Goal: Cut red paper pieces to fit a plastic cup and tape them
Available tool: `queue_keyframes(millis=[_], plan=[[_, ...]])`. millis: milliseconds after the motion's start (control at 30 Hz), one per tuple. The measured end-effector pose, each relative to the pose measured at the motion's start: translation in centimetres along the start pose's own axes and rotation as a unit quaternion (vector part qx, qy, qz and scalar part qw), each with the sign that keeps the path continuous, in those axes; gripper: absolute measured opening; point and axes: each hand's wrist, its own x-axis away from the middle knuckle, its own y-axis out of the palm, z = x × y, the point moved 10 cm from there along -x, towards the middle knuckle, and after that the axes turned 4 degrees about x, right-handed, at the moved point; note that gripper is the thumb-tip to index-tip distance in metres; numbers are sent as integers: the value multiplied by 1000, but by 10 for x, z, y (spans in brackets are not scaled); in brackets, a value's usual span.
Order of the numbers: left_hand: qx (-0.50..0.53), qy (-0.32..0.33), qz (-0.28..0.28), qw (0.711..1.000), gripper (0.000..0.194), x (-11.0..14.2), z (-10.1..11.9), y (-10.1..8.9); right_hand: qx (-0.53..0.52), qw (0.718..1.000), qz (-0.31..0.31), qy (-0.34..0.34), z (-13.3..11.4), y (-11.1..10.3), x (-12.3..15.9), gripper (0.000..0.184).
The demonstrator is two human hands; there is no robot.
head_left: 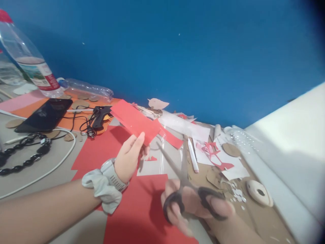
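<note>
My left hand [129,157] pinches a strip of red paper [134,120] and holds it up above the table, thumb on top. On that wrist sit a grey watch [113,174] and a pale scrunchie [101,189]. My right hand [193,206] grips black-handled scissors [182,183]. Their blades are spread apart and point up and left toward the strip's lower edge, a short gap away. Large red paper sheets [142,210] lie flat under both hands.
A black phone [44,115], a cable, dark beads [22,152] and a glue gun [100,118] lie at left. Plastic bottles [33,64] stand at the back left. Paper scraps, red cutouts [215,154], a white pen [193,156] and a tape roll [259,193] lie at right.
</note>
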Motion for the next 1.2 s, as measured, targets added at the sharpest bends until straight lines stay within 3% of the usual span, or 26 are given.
queue_keyframes(millis=[33, 100, 167, 367, 600, 1200], plan=[[12, 0, 13, 1000, 38, 0, 0, -3, -8, 999, -38, -37, -8, 9, 1, 69], [28, -1, 31, 999, 38, 0, 0, -6, -4, 996, -1, -87, -21, 2, -1, 63], [37, -5, 37, 999, 37, 0, 0, -7, 9, 995, 42, -95, -27, -6, -4, 61], [37, -28, 35, 998, 34, 1, -1, -4, 39, 996, 6, -85, -28, 1, -10, 61], [51, -45, 16, 998, 39, 0, -3, 0, 52, 996, 27, -71, -25, -2, -11, 58], [10, -17, 31, 999, 44, 0, 7, -4, 47, 996, -10, -74, -21, 0, -10, 57]])
